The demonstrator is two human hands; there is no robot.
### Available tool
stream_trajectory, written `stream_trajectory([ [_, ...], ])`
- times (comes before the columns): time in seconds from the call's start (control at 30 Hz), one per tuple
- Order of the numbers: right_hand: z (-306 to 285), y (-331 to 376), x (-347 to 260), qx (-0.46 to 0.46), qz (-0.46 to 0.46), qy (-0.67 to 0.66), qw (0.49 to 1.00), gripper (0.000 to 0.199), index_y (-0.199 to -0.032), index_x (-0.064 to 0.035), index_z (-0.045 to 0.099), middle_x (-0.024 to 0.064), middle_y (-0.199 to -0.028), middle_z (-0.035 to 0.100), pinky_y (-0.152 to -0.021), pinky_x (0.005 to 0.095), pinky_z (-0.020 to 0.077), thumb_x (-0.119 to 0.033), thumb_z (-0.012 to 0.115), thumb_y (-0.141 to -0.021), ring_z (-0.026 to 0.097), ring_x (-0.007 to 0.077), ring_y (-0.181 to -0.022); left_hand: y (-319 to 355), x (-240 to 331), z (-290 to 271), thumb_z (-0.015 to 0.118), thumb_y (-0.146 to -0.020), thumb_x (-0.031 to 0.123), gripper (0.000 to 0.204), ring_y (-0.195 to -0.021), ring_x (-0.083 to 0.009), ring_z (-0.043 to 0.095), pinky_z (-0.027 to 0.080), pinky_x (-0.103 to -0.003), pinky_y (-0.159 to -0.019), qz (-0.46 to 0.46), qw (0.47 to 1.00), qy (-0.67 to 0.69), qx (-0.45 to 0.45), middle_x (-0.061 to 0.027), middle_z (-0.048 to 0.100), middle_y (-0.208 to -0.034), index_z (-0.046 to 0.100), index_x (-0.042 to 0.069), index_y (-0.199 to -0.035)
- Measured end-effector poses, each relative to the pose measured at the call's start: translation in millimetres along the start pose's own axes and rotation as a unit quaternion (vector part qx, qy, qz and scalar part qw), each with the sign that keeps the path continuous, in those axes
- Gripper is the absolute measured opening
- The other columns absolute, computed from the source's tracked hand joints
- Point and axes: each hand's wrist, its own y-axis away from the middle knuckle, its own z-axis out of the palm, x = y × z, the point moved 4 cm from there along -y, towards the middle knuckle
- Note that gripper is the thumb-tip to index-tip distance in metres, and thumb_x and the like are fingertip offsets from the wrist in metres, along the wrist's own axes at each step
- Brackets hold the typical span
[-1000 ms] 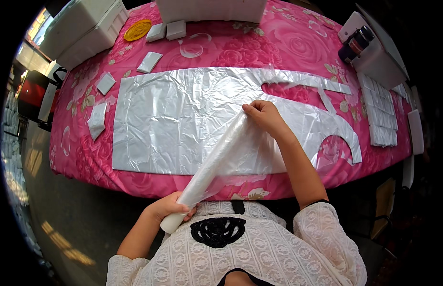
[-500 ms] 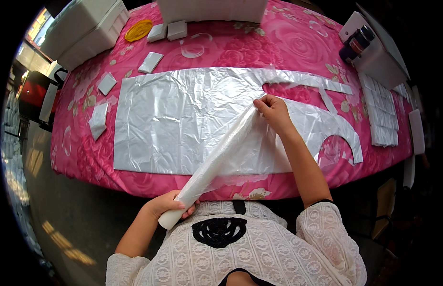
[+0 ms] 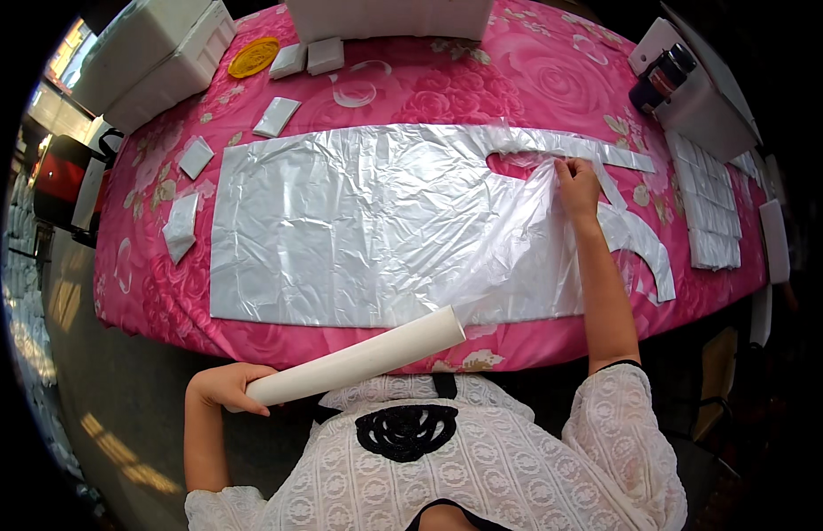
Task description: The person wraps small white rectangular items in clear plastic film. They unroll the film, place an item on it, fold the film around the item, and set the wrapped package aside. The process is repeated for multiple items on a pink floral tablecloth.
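Note:
My left hand (image 3: 230, 387) is wrapped round one end of a white tube (image 3: 358, 358), which slants up to the right along the table's front edge with its hollow end showing. A thin, clear plastic sheet (image 3: 526, 239) is pinched by an edge in my right hand (image 3: 578, 181), and its loose folds trail down toward the tube. Beneath it lie flat, silvery-white plastic aprons (image 3: 296, 239), with curved cut-outs and strap-like strips at their right end. How many layers there are I cannot tell.
Several small folded white packets (image 3: 276, 117) lie along the left and back. White foam boxes (image 3: 164, 75) stand at the rear corners. A dark bottle (image 3: 662, 80) and a row of folded plastic packs (image 3: 703, 203) are at the right, on the pink floral tablecloth (image 3: 553, 80).
The tube has come away from the sheet and swung lower, nearer flat, its surface now bare. My right hand has moved right with the sheet's edge; my left hand has shifted left.

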Motion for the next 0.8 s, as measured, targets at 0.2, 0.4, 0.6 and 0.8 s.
stream_trajectory([
  [0.2, 19.4, 9.8, -18.7, -0.015, -0.021, -0.015, 1.000, 0.026, -0.082, -0.0001, 0.062, 0.0122, -0.072, 0.063, -0.063, 0.0341, 0.0454, -0.026, 0.062, -0.083, 0.060, 0.0237, -0.066, 16.5, 66.3, -25.2, 0.067, -0.062, -0.002, 0.042, -0.091, -0.0218, 0.056, 0.044, -0.032, -0.080, 0.019, 0.940, -0.250, 0.233, -0.0057, 0.061, -0.098, 0.059, 0.004, -0.103],
  [0.4, 23.0, 18.4, -28.2, -0.043, -0.034, -0.016, 0.998, 0.025, -0.082, -0.0001, 0.062, 0.0127, -0.074, 0.063, -0.064, 0.0339, 0.0450, -0.025, 0.062, -0.083, 0.059, 0.0239, -0.067, -5.2, 147.3, -17.8, 0.060, -0.054, -0.005, 0.035, -0.089, -0.0301, 0.052, 0.038, -0.038, -0.080, 0.171, 0.735, -0.505, 0.419, -0.0085, 0.059, -0.087, 0.059, 0.007, -0.087],
  [0.6, 41.6, 34.1, -59.9, -0.092, -0.060, -0.060, 0.992, 0.025, -0.081, -0.0004, 0.060, 0.0125, -0.071, 0.061, -0.062, 0.0335, 0.0439, -0.025, 0.062, -0.083, 0.057, 0.0236, -0.065, -85.8, 156.4, -27.7, 0.059, -0.057, -0.006, 0.037, -0.093, -0.0300, 0.052, 0.036, -0.040, -0.084, 0.189, 0.695, -0.524, 0.455, -0.0079, 0.058, -0.091, 0.059, 0.007, -0.092],
  [0.8, 47.7, 40.1, -63.3, -0.117, -0.089, -0.041, 0.988, 0.025, -0.080, -0.0007, 0.060, 0.0128, -0.071, 0.060, -0.061, 0.0350, 0.0439, -0.025, 0.063, -0.082, 0.057, 0.0267, -0.065, -133.3, 156.4, 15.9, 0.060, -0.060, -0.003, 0.047, -0.108, -0.0308, 0.048, 0.031, -0.041, -0.099, 0.346, 0.662, -0.528, 0.405, -0.0124, 0.053, -0.114, 0.057, 0.007, -0.105],
])
